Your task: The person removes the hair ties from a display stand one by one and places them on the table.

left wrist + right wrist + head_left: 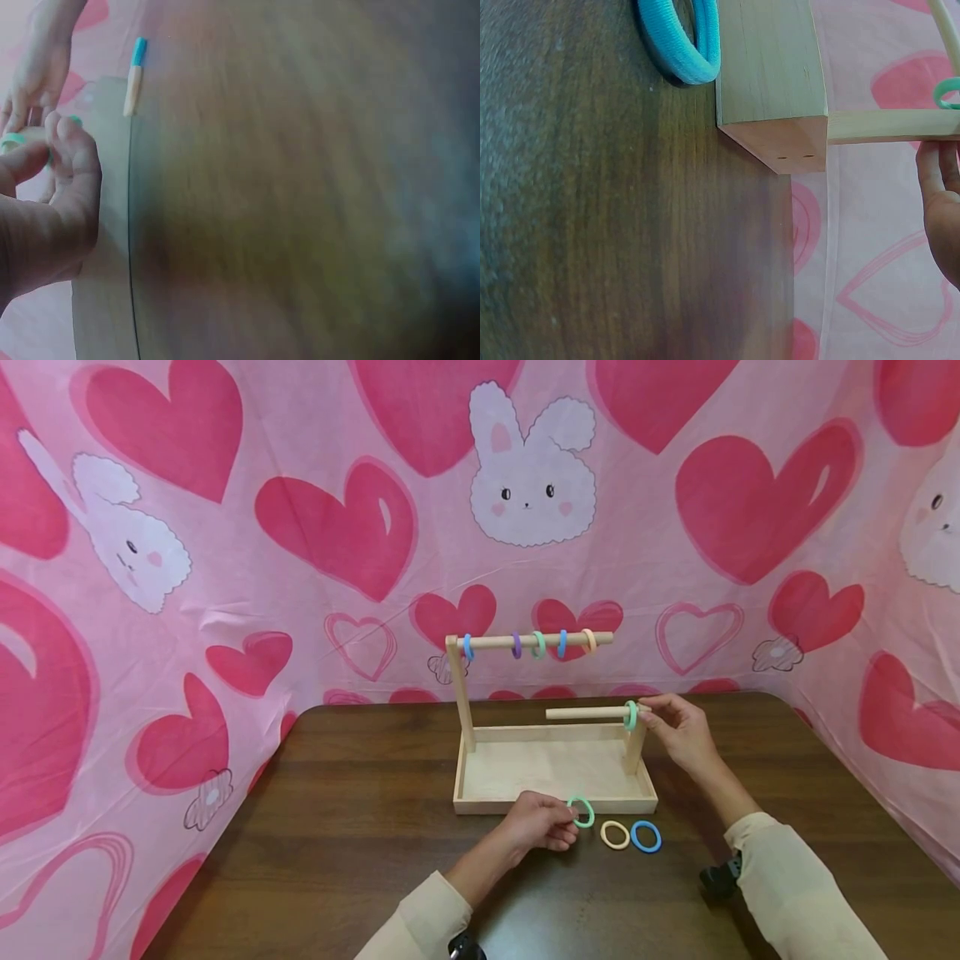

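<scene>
My left hand (542,821) pinches a green hair tie (588,815) between thumb and fingers, just in front of the wooden stand's tray (555,807). At the stand's right side, my right hand (684,735) holds the top of the short post (635,752) by its fingertips. Another green hair tie (631,716) hangs on the lower rod (585,713), close beside those fingertips. In the right wrist view, the fingers (930,169) lie against the post's outer side; the thumb is out of sight. A yellow hair tie (615,847) and a blue hair tie (646,850) lie between the hands.
Above the tray, the upper rod (487,642) carries several hair ties in blue, purple, green and peach. A tall post (461,697) supports its left end. The brown wooden table (337,827) ends at a pink cloth (315,560) with hearts and rabbits.
</scene>
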Action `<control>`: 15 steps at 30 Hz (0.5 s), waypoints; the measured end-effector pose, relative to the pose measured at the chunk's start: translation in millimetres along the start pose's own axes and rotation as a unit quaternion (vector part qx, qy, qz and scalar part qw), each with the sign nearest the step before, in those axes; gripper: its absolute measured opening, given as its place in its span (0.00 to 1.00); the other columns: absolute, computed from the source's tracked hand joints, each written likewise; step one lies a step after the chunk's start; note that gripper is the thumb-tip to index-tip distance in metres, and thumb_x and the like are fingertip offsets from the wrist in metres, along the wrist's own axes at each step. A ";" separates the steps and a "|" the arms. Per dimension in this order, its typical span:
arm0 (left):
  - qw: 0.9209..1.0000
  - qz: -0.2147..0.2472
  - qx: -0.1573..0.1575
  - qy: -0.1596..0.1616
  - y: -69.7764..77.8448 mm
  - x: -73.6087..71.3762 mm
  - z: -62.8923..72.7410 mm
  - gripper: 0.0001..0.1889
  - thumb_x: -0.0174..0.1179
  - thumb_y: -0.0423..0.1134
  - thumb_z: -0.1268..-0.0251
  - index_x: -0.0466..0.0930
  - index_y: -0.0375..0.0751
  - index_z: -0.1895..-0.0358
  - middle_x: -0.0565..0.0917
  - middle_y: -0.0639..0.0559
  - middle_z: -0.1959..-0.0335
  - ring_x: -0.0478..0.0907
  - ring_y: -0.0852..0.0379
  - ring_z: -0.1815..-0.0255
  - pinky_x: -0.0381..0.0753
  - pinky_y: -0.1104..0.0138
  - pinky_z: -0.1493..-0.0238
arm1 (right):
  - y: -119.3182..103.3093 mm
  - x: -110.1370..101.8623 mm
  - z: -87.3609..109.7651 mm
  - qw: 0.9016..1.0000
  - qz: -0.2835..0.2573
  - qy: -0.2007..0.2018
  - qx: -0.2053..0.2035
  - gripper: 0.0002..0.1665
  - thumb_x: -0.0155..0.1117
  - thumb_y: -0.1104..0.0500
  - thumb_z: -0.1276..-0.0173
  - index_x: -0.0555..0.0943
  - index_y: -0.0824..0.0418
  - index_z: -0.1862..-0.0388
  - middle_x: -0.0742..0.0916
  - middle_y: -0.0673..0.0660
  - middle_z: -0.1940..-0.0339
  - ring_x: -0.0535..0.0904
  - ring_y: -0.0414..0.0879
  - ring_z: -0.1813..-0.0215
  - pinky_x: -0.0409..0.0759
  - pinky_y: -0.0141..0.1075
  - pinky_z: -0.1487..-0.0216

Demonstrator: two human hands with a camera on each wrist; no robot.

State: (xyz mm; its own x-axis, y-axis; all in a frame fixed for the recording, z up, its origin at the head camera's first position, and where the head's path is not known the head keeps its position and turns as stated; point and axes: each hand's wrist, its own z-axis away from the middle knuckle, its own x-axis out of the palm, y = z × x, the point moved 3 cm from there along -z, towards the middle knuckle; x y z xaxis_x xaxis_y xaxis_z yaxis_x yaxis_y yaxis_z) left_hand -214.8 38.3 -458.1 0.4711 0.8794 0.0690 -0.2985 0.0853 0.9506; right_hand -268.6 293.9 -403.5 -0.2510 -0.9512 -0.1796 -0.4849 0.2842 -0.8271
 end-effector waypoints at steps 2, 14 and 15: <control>1.000 -0.009 -0.005 -0.008 -1.8 -0.6 0.0 0.09 0.59 0.31 0.30 0.84 0.25 0.57 0.80 0.56 0.82 0.78 0.67 0.82 0.79 0.77 0.78 | 0.1 -0.4 -0.4 1.000 0.000 0.000 -0.001 0.13 0.63 0.75 0.32 0.76 0.84 0.51 0.85 0.28 0.64 0.81 0.23 0.62 0.80 0.17 0.60; 0.998 -0.042 -0.036 -0.023 -8.2 -4.2 -2.7 0.07 0.59 0.29 0.31 0.81 0.33 0.69 0.79 0.55 0.85 0.77 0.68 0.85 0.77 0.77 0.81 | -2.6 0.4 -0.3 1.000 -0.006 -0.003 -0.012 0.12 0.62 0.76 0.32 0.76 0.85 0.52 0.85 0.28 0.64 0.81 0.23 0.61 0.79 0.17 0.60; 0.998 -0.046 -0.039 -0.022 -8.3 -4.3 -2.6 0.08 0.59 0.29 0.31 0.81 0.34 0.70 0.79 0.55 0.85 0.77 0.68 0.85 0.77 0.77 0.82 | -2.7 0.4 -0.2 1.000 -0.007 -0.003 -0.012 0.12 0.62 0.77 0.32 0.76 0.85 0.52 0.85 0.28 0.64 0.81 0.23 0.61 0.79 0.17 0.60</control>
State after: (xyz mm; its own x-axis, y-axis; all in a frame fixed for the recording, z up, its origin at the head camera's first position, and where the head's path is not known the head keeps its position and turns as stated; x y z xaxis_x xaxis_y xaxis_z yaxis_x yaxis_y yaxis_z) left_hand -216.6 35.1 -467.1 0.5346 0.8451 -0.0021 -0.3149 0.2015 0.9275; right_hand -267.6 292.9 -401.3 -0.2394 -0.9556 -0.1716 -0.5080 0.2739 -0.8166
